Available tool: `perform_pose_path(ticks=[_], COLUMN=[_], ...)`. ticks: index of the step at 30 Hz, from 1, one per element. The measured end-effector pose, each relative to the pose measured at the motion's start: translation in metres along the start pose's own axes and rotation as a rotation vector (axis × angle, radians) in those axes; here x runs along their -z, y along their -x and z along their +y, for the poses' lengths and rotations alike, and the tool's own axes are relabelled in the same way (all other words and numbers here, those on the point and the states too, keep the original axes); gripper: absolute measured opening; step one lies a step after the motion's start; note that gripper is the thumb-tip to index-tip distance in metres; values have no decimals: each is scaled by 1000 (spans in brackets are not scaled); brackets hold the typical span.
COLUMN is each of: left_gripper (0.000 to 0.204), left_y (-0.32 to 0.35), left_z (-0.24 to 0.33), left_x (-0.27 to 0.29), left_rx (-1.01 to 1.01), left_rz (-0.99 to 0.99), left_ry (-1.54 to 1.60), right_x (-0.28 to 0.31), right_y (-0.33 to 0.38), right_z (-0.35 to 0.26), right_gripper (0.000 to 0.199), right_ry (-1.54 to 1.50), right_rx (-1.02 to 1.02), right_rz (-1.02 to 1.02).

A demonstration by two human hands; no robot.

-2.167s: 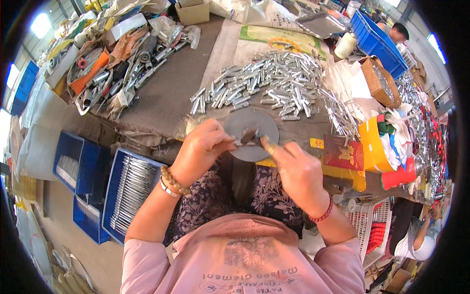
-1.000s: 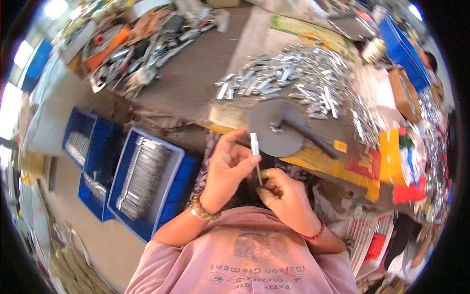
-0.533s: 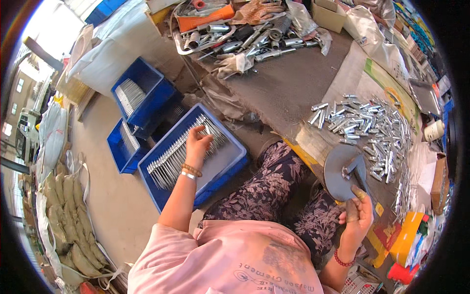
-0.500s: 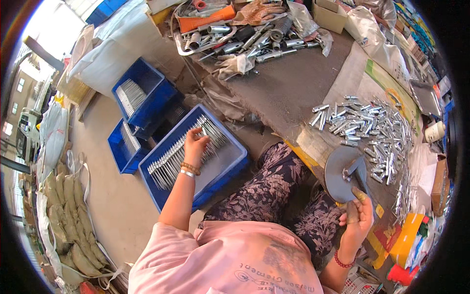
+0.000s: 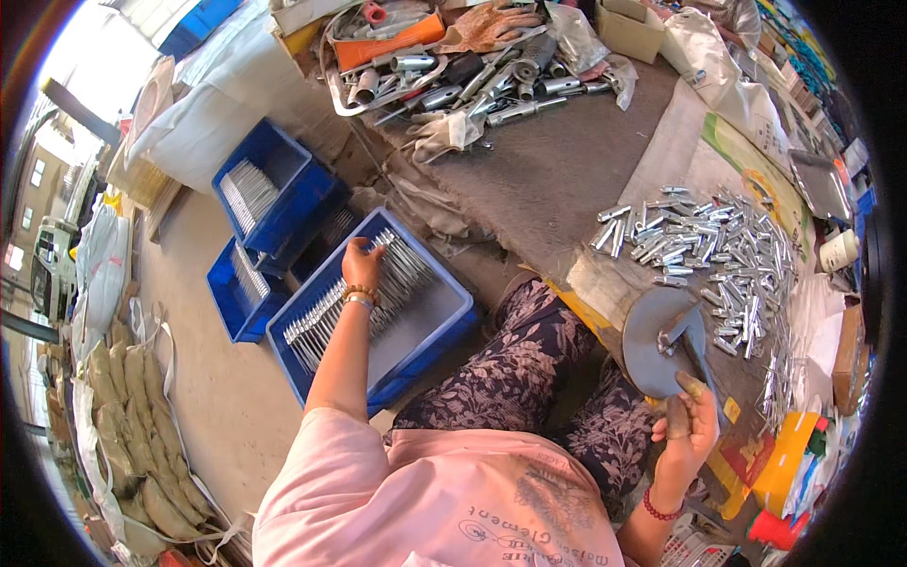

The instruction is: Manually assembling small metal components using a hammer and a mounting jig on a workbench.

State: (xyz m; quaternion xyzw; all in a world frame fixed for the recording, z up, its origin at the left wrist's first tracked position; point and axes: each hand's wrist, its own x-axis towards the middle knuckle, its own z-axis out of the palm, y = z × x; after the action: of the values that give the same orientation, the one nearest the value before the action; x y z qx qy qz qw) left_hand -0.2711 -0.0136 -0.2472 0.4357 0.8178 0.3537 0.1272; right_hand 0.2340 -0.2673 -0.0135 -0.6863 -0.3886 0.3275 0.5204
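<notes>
Left hand [image 5: 360, 266] reached down into blue crate [image 5: 444, 326] on the floor, fingers resting on metal rods [image 5: 326, 317] laid there; grip too small to tell. Right hand [image 5: 688, 416] curled, apparently around hammer handle [image 5: 700, 357], beside round grey disc [image 5: 652, 345] at worktop [image 5: 567, 161] edge, near heap of short metal sleeves [image 5: 718, 246]

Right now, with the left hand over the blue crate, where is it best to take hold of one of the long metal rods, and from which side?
Probably at the near end, from above. The metal rods lie flat, side by side, in the blue crate, whose walls block the sides. The left hand already rests on the ends by the far wall, so pinching one end and lifting it looks easiest.
</notes>
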Motion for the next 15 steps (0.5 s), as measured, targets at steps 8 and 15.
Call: perform_pose_path(ticks=[8,15], left_gripper=[12,38], left_y=[55,150], left_z=[173,329], left_x=[53,46], left_rx=[-401,-860], left_rz=[-11,-626], left_ry=[509,372], right_x=[-2,4], right_y=[0,7], right_z=[-3,-2], right_gripper=[25,25], right_ry=[-88,-102], right_rx=[-15,-2], right_rz=[-108,-177])
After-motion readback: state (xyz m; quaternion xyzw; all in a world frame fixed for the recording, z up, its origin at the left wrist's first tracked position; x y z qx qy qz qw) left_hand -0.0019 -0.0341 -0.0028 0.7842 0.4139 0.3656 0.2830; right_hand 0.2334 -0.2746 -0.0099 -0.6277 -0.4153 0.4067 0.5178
